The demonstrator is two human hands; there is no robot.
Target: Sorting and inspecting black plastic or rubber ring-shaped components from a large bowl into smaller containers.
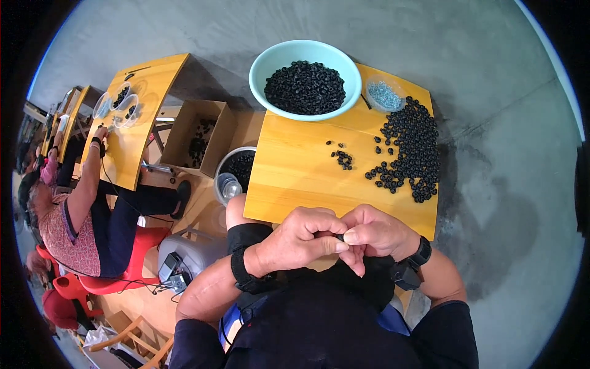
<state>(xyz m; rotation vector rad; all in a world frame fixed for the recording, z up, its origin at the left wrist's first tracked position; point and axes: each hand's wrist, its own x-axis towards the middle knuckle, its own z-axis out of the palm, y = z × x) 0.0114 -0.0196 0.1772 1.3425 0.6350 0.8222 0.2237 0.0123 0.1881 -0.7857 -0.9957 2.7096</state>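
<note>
My left hand [297, 243] and my right hand [382, 232] meet over the near edge of the wooden table [295, 178]. Between their thumbs and fingertips they pinch a small black part [340, 237], mostly covered by the fingers. Beyond them, several small black pieces [344, 162] lie loose mid-table. A wide spread of black ring-like parts [413, 144] covers the right side. At the far edge stands a pale turquoise basin [259, 92] heaped with small black parts. Right of it, a clear tub [371, 100] contains tiny silvery-blue pieces.
A thin black stick [365, 101] lies by the tub. Left of the table are a cardboard box [180, 140] and a metal bowl [219, 192], both with black parts inside. Further left, a seated person [70, 230] works at another wooden table [144, 92] with clear tubs.
</note>
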